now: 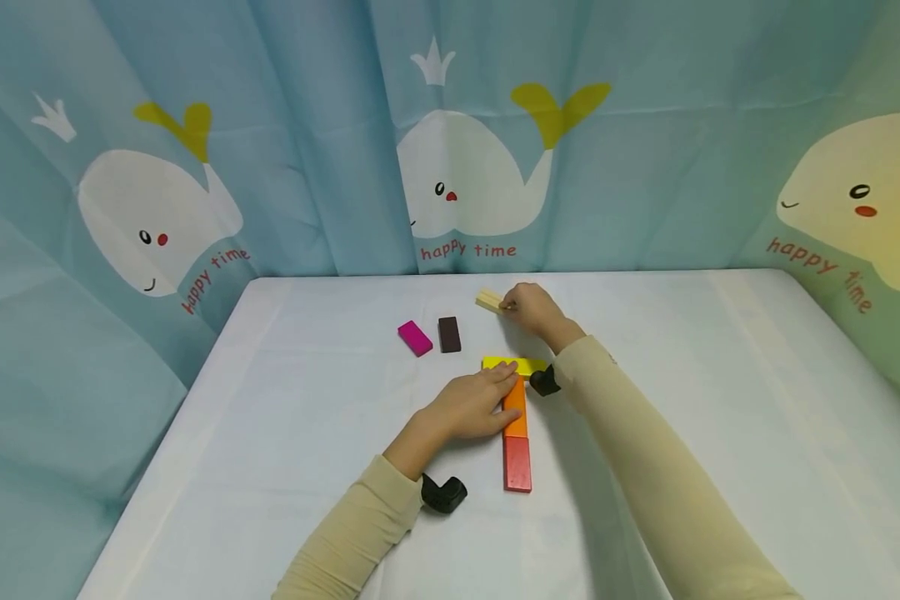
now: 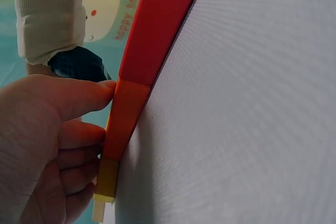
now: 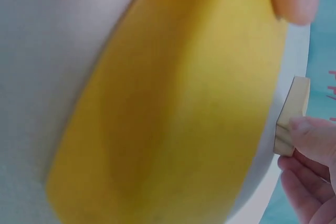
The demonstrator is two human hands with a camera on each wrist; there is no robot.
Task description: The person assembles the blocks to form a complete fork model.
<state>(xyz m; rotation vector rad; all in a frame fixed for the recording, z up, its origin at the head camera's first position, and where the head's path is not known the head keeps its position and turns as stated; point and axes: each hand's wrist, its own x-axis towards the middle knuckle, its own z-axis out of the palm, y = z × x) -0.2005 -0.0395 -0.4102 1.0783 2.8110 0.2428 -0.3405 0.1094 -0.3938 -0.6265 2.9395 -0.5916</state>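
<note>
My right hand (image 1: 534, 310) pinches a pale wooden block (image 1: 489, 301) between thumb and fingers near the table's far edge. Its grip on the block (image 3: 295, 98) also shows in the right wrist view. Flat on the table, a red block (image 1: 517, 465) and an orange block (image 1: 516, 408) lie end to end. Across the orange block's far end lies a yellow block (image 1: 534, 366). My left hand (image 1: 471, 403) rests on the orange and yellow blocks with extended fingers. In the left wrist view its thumb (image 2: 89, 98) touches the orange block near the red joint.
Left of the row lie a magenta block (image 1: 416, 338) and a dark brown block (image 1: 449, 334), apart from each other. The white table (image 1: 195, 467) meets a blue curtain (image 1: 315, 167) with whale prints. A black wrist device (image 1: 444, 495) is strapped by each cuff.
</note>
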